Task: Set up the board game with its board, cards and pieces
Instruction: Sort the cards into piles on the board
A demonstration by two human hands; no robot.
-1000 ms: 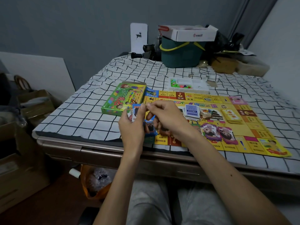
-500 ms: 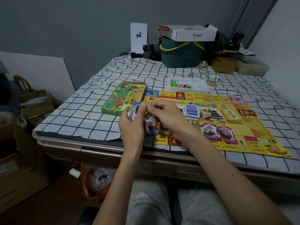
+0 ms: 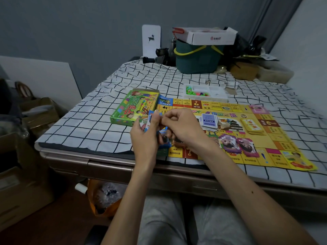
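Observation:
The yellow game board (image 3: 276, 144) lies flat on the checked cloth. Over its near left corner, my left hand (image 3: 146, 137) holds a fan of small blue-edged cards (image 3: 148, 121). My right hand (image 3: 184, 128) pinches the top of those cards from the right. A blue card stack (image 3: 208, 122) and a yellow card stack (image 3: 252, 126) rest on the board's middle. Two purple character cards (image 3: 238, 145) lie near its front edge. The green game box (image 3: 134, 107) sits left of the board. A white tray of coloured pieces (image 3: 205, 93) stands behind the board.
The table's front edge (image 3: 109, 161) runs just below my hands. A teal bucket (image 3: 196, 59) with a white carton on top stands at the back. Cardboard boxes (image 3: 35, 114) crowd the floor at left, and an orange bag (image 3: 104, 197) sits under the table.
My hands stay in the same spot; the fingers of both hands have shifted slightly on the held cards. Nothing else has moved.

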